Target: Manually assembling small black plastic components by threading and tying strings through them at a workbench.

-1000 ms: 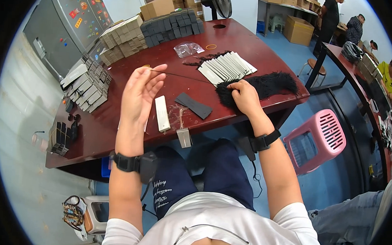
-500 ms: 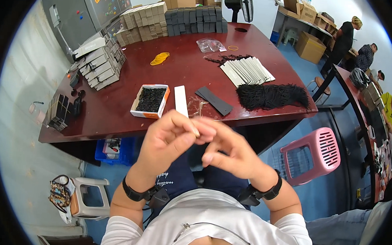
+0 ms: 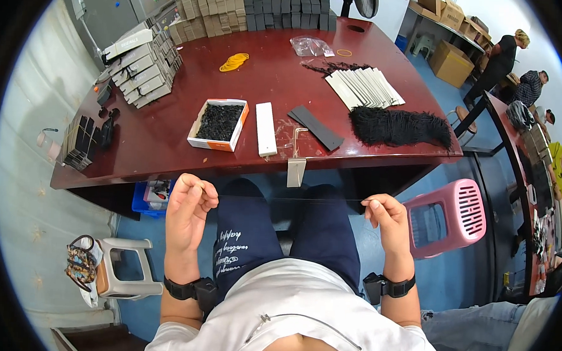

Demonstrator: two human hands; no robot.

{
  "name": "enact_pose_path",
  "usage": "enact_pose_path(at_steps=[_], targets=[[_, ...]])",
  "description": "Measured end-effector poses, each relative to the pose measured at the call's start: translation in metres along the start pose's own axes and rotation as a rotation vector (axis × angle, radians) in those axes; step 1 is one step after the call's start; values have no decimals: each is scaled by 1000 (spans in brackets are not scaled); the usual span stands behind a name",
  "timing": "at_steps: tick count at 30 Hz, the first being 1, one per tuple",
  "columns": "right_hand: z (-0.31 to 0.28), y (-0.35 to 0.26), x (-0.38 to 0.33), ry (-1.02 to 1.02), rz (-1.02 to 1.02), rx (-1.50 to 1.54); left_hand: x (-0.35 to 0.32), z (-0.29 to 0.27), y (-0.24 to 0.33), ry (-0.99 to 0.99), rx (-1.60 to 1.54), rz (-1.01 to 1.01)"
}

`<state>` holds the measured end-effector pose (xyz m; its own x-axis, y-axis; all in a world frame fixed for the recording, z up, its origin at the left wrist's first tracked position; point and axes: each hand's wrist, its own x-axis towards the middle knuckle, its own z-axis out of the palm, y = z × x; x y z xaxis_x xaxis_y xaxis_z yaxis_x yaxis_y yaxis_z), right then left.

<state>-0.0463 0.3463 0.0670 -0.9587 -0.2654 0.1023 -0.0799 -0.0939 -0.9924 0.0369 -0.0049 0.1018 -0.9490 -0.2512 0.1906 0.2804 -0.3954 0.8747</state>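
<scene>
A thin dark cord (image 3: 286, 198) is stretched level across my lap, in front of the table edge. My left hand (image 3: 190, 208) pinches its left end between thumb and fingertips, and my right hand (image 3: 387, 219) pinches the other end. Beyond the cord, a small beige tag (image 3: 297, 174) hangs at the table's front edge below a bent metal hook (image 3: 297, 138). Behind it on the table lie a white tag strip (image 3: 266, 128) and dark grey tag strips (image 3: 315, 128). A shallow white-and-orange box (image 3: 212, 145) holds many small black pieces.
Black cords (image 3: 399, 127) and fanned pale tags (image 3: 363, 88) lie on the red table (image 3: 204, 65) at right. Stacked tags (image 3: 141, 69) stand at left, more bundles (image 3: 288, 11) behind. A pink stool (image 3: 471, 209) stands right, a white stool (image 3: 129, 275) left. People work at far right.
My hands were close together in front of the table edge. They have moved apart and toward me, with the cord now taut between them. The hanging tag has come into sight.
</scene>
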Motion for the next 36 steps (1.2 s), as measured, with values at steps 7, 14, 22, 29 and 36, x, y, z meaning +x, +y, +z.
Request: enact_pose_path(at_steps=[7,14,22,29,36], targets=[[14,2,13,144,-39,710,2,4,-6,19,233,24],[63,-4,18,-346,29,571,3,55,-44,-378,402,-92],[77,5,14,-384,168,395,3,58,-72,-344,293,-154],[87,17,14,-378,210,339,-1,61,-68,-325,384,-35],[84,18,17,-413,236,308,1,62,-68,-338,406,-11]])
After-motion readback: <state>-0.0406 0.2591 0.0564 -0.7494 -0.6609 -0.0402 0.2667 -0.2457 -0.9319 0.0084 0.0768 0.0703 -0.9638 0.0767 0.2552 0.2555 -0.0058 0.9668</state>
